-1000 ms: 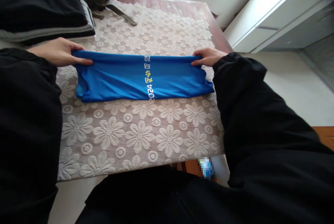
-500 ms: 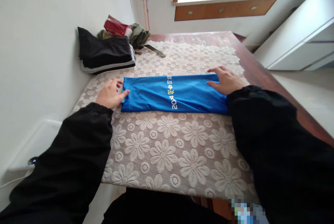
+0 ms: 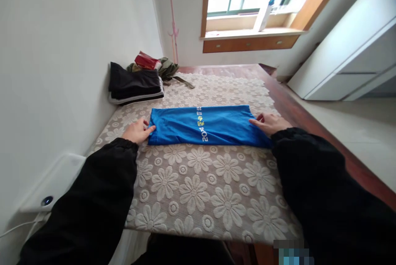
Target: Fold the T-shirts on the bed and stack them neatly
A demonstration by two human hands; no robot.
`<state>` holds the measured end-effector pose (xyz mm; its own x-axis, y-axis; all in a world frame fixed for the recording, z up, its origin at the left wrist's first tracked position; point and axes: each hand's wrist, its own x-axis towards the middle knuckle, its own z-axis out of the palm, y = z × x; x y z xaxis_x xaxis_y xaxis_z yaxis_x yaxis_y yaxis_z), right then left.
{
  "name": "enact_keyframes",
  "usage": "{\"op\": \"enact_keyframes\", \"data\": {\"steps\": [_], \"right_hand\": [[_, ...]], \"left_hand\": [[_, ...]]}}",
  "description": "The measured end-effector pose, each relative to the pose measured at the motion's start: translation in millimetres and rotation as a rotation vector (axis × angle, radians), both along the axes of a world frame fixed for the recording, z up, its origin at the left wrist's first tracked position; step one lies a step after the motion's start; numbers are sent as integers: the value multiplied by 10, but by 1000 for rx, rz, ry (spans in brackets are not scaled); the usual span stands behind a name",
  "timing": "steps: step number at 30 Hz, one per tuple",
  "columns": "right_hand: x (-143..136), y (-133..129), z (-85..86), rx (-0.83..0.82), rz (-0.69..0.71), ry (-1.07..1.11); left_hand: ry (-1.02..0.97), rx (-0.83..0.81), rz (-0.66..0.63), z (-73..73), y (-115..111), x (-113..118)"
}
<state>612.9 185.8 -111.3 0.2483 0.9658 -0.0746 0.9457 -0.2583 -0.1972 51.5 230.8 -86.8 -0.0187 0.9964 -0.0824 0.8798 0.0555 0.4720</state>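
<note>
A blue T-shirt (image 3: 176, 125), folded into a long flat strip, lies across the lace tablecloth (image 3: 198, 193). White and yellow lettering with the number 204 runs over its middle, and shallow creases cross the lower half. At the strip's left end my left hand (image 3: 137, 131) pinches the fabric, thumb on top and fingers curled at the edge. The right end is pinched between the thumb and fingers of my right hand (image 3: 269, 123). My right sleeve covers the near right corner of the shirt.
Folded dark and grey clothes (image 3: 134, 83) are stacked against the left wall. Behind them sit a red packet (image 3: 147, 60) and an olive strapped item (image 3: 168, 68). A white device (image 3: 57, 180) with a cable stands left of the table. White cabinet (image 3: 343, 50) at right.
My right hand has closed from spread fingers into a pinch on the right end, and my left fingers have closed on the left end. The camera has tilted up, showing more window.
</note>
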Motion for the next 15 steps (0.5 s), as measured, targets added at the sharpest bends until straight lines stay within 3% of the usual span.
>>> {"op": "enact_keyframes", "data": {"steps": [3, 7, 12, 15], "right_hand": [[47, -197, -14, -72, 20, 63], [115, -304, -43, -38, 73, 184], [180, -360, -35, 36, 163, 405], [202, -525, -36, 75, 134, 556]], "left_hand": [[-120, -28, -15, -69, -47, -54], [-292, -89, -51, -142, -50, -99], [-436, -196, -66, -78, -143, -162], [-487, -252, -77, -16, -263, -243]]}}
